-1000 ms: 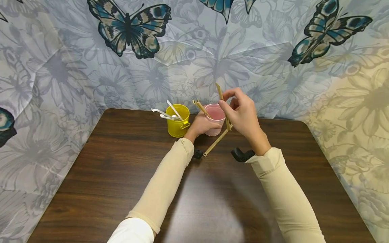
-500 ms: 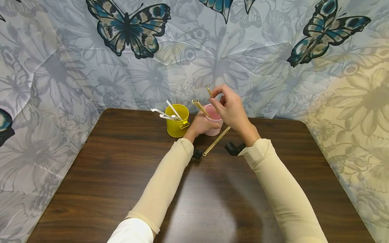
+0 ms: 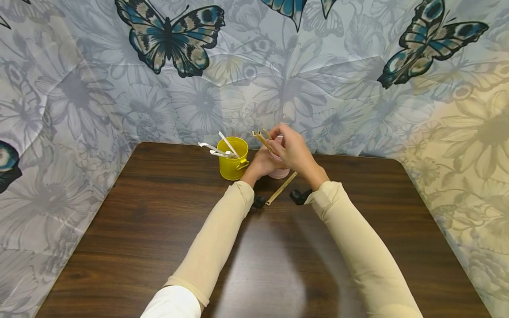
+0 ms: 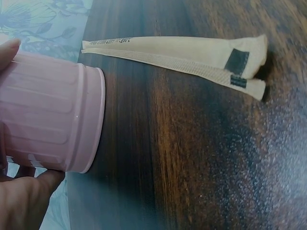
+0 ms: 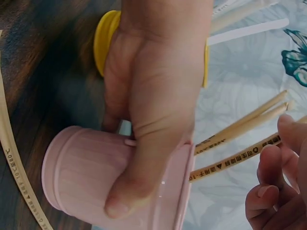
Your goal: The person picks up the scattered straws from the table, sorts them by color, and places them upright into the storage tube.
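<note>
My left hand (image 3: 264, 164) grips the side of a pink bucket (image 5: 81, 175), its thumb lying along the wall in the right wrist view. A couple of brown paper-wrapped straws (image 5: 254, 115) lean out of the bucket's mouth. Between thumb and fingers, my right hand (image 3: 294, 150) pinches the upper end of another brown paper-wrapped straw (image 5: 230, 159), whose lower part is inside the bucket, hidden by its wall. One more brown wrapped straw (image 4: 168, 52) lies on the table beside the bucket, with printing and dark squares on its paper.
Left of the pink bucket stands a yellow bucket (image 3: 230, 168) with a side handle, holding several white-wrapped straws (image 3: 228, 143). Both are near the far edge of the dark wooden table (image 3: 151, 212). A butterfly-print cloth (image 3: 278, 79) hangs behind.
My right hand has moved left and down with its straw, from beside the pink bucket to over its mouth, lowering the straw into it. The left hand keeps its place.
</note>
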Demonstrator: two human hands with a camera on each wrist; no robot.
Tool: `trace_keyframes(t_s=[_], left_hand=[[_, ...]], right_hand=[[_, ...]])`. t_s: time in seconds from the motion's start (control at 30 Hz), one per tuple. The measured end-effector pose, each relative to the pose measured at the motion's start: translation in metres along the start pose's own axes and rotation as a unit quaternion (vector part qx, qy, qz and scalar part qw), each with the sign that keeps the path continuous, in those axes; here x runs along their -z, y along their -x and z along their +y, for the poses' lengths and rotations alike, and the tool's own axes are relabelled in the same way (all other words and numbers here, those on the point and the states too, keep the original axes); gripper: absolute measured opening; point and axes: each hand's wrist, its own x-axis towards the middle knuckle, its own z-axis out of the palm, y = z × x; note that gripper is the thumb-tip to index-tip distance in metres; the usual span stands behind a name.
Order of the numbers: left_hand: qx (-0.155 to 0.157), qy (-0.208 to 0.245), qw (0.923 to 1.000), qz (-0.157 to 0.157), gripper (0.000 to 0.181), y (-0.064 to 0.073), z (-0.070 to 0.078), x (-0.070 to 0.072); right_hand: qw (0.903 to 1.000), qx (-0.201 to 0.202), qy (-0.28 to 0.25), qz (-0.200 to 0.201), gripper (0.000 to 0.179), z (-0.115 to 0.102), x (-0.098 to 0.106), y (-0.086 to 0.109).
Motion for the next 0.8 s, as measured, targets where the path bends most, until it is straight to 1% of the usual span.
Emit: trace_keyframes(t_s=[0.2,0.3,0.37,0.5,0.53,0.63,0.73,0.8], left_hand=[[0.013,-0.011,0.9999,0.003,0.075,0.003,0.003,0.001],[0.003,-0.011,0.9999,0.005,0.07,0.003,0.003,0.001],[-0.013,-0.017,0.9997,0.007,0.065,0.003,0.003,0.0],[-0.027,-0.023,0.9994,0.007,0.065,0.001,0.002,-0.001],[-0.023,-0.024,0.9994,0.005,0.066,0.0,0.002,-0.001],[0.004,-0.034,0.9994,0.007,0.069,0.001,0.001,-0.002],[0.032,-0.019,0.9991,0.018,0.074,0.003,0.001,-0.002],[0.035,0.002,0.9991,0.024,0.076,0.006,0.001,-0.002]], right_hand=[[1.0,0.006,0.005,0.002,0.017,0.003,-0.001,0.003],[1.0,0.005,-0.001,0.0,0.018,0.003,0.0,0.005],[1.0,0.006,-0.001,0.001,0.017,0.003,0.001,0.008],[0.9998,0.018,0.002,0.008,0.018,0.004,0.005,0.018],[0.9997,0.022,0.006,0.009,0.018,0.005,0.007,0.021],[0.9993,0.032,0.015,0.013,0.02,0.007,0.011,0.034],[0.9989,0.035,0.024,0.018,0.021,0.012,0.013,0.048],[0.9991,0.031,0.023,0.017,0.02,0.014,0.013,0.056]])
